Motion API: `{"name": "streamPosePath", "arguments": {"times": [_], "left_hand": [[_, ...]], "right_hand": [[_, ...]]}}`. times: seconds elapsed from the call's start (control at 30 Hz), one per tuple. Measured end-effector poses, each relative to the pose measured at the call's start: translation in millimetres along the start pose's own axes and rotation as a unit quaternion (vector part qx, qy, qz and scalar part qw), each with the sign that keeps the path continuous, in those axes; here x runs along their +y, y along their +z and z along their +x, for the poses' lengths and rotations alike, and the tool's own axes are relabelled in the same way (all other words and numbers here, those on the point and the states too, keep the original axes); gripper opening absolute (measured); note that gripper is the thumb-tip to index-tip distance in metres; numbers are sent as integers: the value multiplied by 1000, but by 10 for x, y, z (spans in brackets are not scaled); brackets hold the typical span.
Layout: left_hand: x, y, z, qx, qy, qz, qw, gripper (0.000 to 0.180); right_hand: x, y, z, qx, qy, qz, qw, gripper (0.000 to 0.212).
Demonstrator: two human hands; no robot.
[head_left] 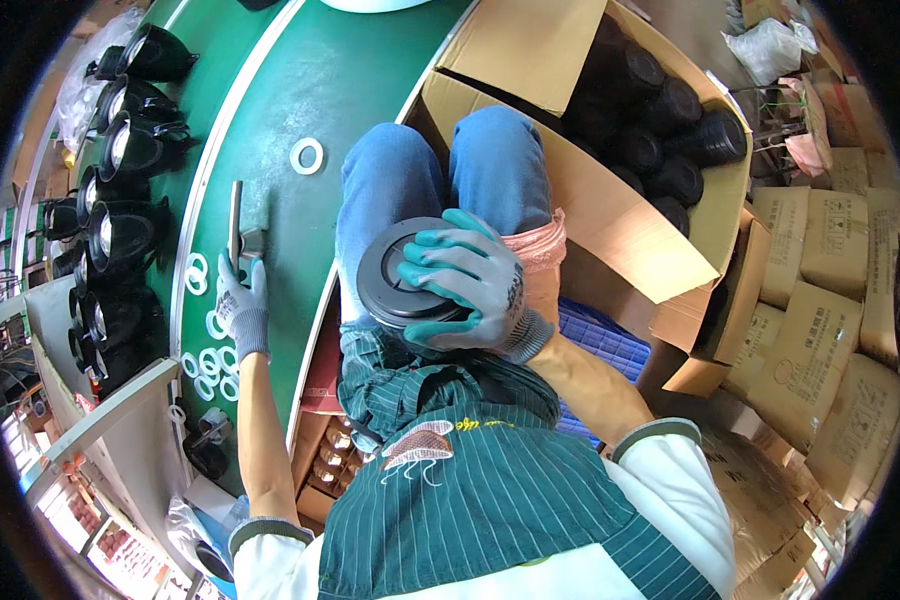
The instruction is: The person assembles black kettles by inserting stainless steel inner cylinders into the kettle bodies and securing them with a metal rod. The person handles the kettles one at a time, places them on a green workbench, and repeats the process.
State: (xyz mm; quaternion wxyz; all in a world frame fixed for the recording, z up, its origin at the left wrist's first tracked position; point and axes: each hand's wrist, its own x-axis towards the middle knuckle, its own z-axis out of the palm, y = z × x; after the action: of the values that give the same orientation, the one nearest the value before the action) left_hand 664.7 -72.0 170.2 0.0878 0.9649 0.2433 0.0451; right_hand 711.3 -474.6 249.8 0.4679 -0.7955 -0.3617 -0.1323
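Grey-and-teal knit covers the right hand (475, 278), which lies spread over a round black housing (382, 275) on the person's lap. The housing sits on the blue jeans (390, 180), below the knees in the picture, its flat ringed face turned up. This hand's grip is clamped on it, fingers across the top and thumb low along its near edge.

The left hand (244, 305), in a matching glove, reaches out over the green counter (290, 95) to a slim metal bar (235, 215) and the small grey block (254, 242) beside it. Its fingertips are at the lower end of these pieces; I cannot tell whether that grip has come together on either one, nor whether bar and block form a single tool.

White flat rings (208, 367) lie scattered just beside the left hand and wrist, some overlapping, while a lone white ring (296, 157) lies farther up the counter. Black lamp shades (130, 235) stand in a row along the left. To the right, an open cardboard box (610, 215) holds black cylindrical parts (670, 110).

As I judge it, the step in hand is steadying the housing while picking at the metal pieces; the next move calls for a sure hold on the bar without disturbing the rings, and a right hand that lets the housing neither tip nor slide off the lap
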Motion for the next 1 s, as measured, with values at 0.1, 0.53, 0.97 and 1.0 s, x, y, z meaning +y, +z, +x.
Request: {"name": "streamPosePath", "arguments": {"times": [0.1,0.53,0.97,1.0], "left_hand": [[101,-44,196,-6,-14,37,999,68],[2001,-1627,-33,-210,411,-295,837,47],[2542,-1760,-713,-227,356,-23,906,53],[2550,-1766,-708,-232,361,-35,903,45]], "right_hand": [[33,-35,-36,-7,-12,-24,1000,49],[-413,16,106,190,346,398,828,104],[474,-161,275,-20,257,557,789,59],[464,-152,255,-18,280,617,735,56]]}}
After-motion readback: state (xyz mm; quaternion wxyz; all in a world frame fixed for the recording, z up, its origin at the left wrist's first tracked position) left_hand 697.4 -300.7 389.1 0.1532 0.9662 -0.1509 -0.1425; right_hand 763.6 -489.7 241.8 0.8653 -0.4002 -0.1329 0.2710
